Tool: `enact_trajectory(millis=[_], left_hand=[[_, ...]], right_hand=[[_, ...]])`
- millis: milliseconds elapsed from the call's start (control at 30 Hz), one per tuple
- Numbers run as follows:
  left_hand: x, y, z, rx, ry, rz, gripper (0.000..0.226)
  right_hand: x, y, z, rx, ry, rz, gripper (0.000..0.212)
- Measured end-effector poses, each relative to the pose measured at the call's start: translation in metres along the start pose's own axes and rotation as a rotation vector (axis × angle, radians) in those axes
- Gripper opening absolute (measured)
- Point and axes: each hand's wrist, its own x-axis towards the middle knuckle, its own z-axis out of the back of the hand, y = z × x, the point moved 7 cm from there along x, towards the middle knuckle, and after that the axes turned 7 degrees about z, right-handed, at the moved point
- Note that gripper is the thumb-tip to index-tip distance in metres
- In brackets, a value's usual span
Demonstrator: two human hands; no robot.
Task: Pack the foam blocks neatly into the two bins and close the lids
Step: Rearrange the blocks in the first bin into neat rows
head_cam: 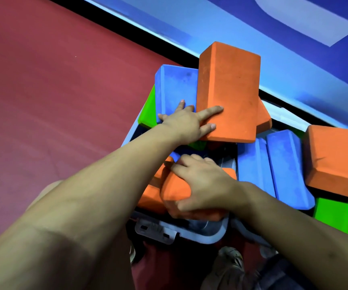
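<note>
Blocks being settled into an overfull bin.
The tall orange foam block [228, 91] is steadied by the flat-fingered left hand [186, 122]; a rounded orange foam block [175, 189] is gripped by the right hand [202, 185], seemingly for repositioning.

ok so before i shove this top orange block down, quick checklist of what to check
1. Left hand on the top orange block: ok, fingers spread over its near corner.
2. Right hand steadying the near orange block: ok, fingers curled round it.
3. Top block lying flat: not ok, it sits tilted across a blue block.
4. Blocks below the bin rim: not ok, the pile stands above it.
5. Free space under the pile: cannot tell, hidden.
6. Lid ready to close: cannot tell, only a grey latch shows.
</note>
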Motion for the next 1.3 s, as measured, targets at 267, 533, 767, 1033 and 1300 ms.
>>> enact_trajectory(millis=[267, 533, 767, 1033, 1300], left_hand=[[0.002, -0.001, -0.003, 0.015, 0.006, -0.007, 0.052], [0.003, -0.003, -0.005, 0.029, 0.0, 0.0, 0.053], [0.007, -0.001, -0.007, 0.04, -0.011, -0.017, 0.053], [0.014, 0.006, -0.013, 0.017, -0.031, -0.062, 0.055], [0.011, 0.011, -0.017, 0.022, -0.037, -0.079, 0.061]], right_hand=[[-0.045, -0.041, -0.04, 0.241, -0.083, -0.208, 0.099], [-0.049, -0.038, -0.077, 0.318, -0.046, -0.209, 0.097], [-0.049, -0.048, -0.094, 0.318, 0.18, -0.238, 0.108], [-0.035, -0.007, -0.113, 0.343, 0.284, -0.242, 0.101], [-0.023, -0.013, -0.119, 0.301, 0.256, -0.28, 0.077]])
